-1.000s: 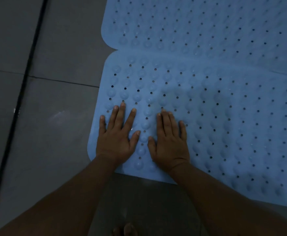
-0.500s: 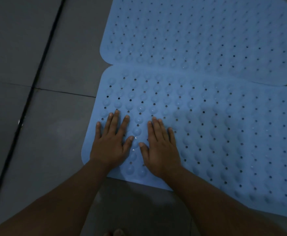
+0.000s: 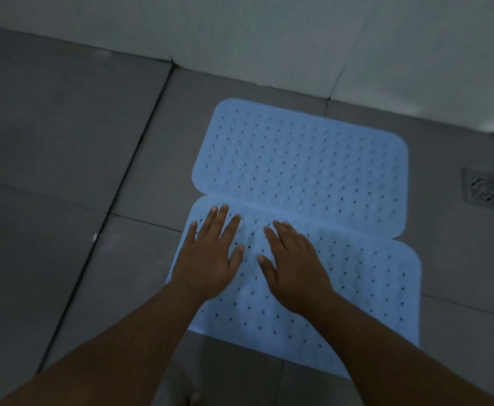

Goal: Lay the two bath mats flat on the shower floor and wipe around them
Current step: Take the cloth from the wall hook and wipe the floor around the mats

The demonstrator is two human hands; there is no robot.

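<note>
Dim shower floor [image 3: 73, 159] of big grey tiles, pale wall [image 3: 269, 36] along the far side.

Left hand [image 3: 207, 256]: grip spread, fingers straight and fanned, palm down on the near mat [image 3: 357, 288], at its far-left corner. Holds nothing, only lies flat on the mat. Fingertips reach close to the seam where the two mats meet.

Right hand [image 3: 295, 265]: grip also spread but fingers closer together, palm down on the same mat, just beside the left hand, thumbs apart with a strip of mat between them. Holds nothing. Whether either palm bears weight, cannot tell.

Both forearms come in from the bottom edge, crossing the mat's near side.

Near mat: light blue, dotted with small holes and bumps, lies flat on the floor, rounded corners. Far mat [image 3: 304, 159]: same blue, same pattern, flat, its near edge touching or slightly overlapping the near mat's far edge; which lies on top, cannot tell. Far mat sits near the wall, a strip of tile between them.

Drain [image 3: 481, 193]: square metal grate in the floor, right of the far mat, apart from it, by the right-hand wall.

Toes [image 3: 193, 399] at the bottom edge, blurred.
</note>
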